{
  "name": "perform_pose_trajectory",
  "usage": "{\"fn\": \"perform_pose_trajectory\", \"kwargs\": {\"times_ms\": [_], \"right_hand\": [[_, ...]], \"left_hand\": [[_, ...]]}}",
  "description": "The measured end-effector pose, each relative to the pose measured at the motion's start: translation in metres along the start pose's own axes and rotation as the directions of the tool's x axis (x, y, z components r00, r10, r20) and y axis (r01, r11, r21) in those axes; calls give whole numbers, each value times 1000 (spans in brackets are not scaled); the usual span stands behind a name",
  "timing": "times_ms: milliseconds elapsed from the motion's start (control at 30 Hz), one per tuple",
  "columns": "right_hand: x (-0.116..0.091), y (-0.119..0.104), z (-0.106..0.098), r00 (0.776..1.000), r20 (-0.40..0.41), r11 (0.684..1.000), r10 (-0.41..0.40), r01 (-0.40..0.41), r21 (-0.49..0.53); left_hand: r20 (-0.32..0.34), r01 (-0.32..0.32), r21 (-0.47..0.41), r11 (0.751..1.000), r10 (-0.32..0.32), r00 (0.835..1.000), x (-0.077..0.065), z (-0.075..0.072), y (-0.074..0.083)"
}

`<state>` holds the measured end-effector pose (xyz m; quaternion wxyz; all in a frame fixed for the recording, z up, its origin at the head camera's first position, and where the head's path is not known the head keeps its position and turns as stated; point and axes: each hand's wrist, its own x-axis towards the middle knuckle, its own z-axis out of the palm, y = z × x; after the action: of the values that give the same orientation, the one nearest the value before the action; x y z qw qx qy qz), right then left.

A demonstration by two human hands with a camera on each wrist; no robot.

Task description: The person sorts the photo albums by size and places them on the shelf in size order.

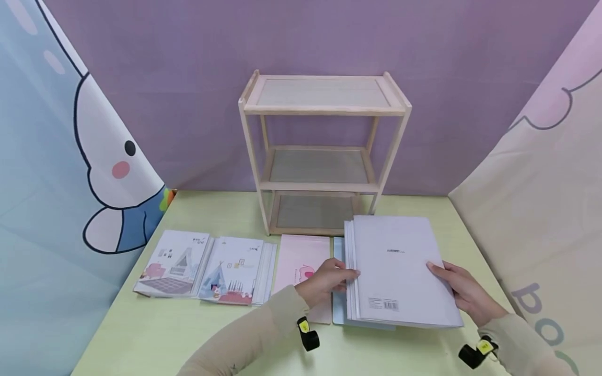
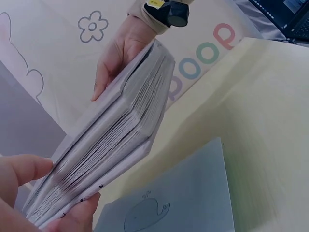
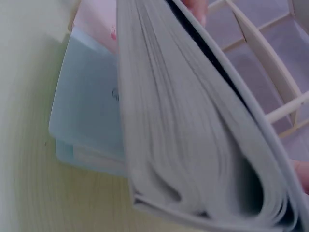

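Note:
Both hands hold a thick white book [image 1: 400,261] above the table, its plain cover with a small barcode facing up. My left hand [image 1: 324,282] pinches the left, page-edge side between thumb and fingers. At the opposite side my right hand [image 1: 465,292] grips the book, thumb on top. Loose, bulging pages show from the end in the right wrist view. Partly hidden beneath the book lies a light blue notebook [image 2: 178,193] with a whale drawing. Beside it is a pink notebook [image 1: 303,256], partly covered by my left hand and wrist.
Two books with tent pictures, a left one [image 1: 174,263] and a right one [image 1: 232,269], lie at the table's left. Behind stands a three-tier wooden rack [image 1: 324,110]. Printed cloth hangs on both sides, with a purple cloth [image 1: 202,104] at the back.

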<state>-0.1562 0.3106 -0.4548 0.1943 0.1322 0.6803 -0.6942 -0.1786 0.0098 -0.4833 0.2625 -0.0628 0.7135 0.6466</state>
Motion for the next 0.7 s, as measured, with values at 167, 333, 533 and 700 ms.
{"fn": "perform_pose_trajectory", "kwargs": {"times_ms": [167,333,533,700], "right_hand": [[2,-2,10,1000,19,1000,16,-16,-4],[6,-1,17,998,66,999,18,-20,26],[10,-1,26,992,124,998,21,-28,59],[11,-6,30,982,189,998,-8,-4,67]], "left_hand": [[-19,1,-18,1000,-1,1000,2,-8,-3],[-26,18,40,999,-17,1000,-4,-21,-5],[-18,24,6,1000,-24,1000,-10,-35,-7],[-12,1,-28,1000,-1,1000,-11,-46,-3]]}}
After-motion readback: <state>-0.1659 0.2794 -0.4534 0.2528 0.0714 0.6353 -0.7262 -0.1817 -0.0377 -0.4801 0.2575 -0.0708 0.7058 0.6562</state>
